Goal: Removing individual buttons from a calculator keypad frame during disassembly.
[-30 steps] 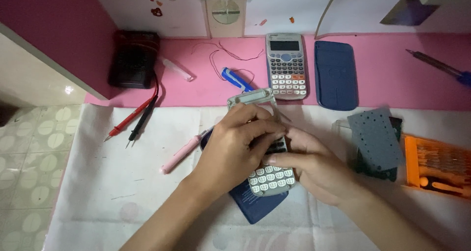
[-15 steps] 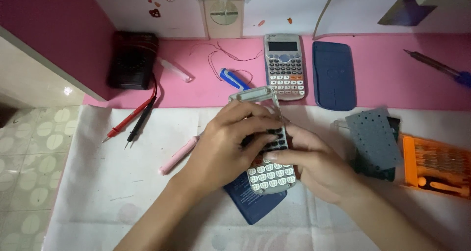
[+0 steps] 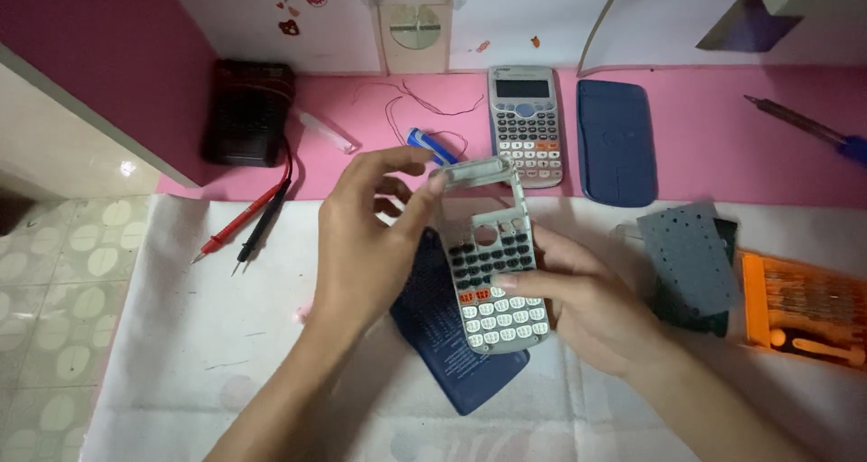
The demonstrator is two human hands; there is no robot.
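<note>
Left hand (image 3: 366,245) pinched the calculator front shell (image 3: 492,254) at its top, right hand (image 3: 587,304) gripped its keypad end, orange case (image 3: 799,308) held screwdriver bits (image 3: 813,345).

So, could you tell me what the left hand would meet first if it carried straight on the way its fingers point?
Probably the grey calculator on the pink desk, beyond the front panel the left hand touches; depth is unclear.
</note>
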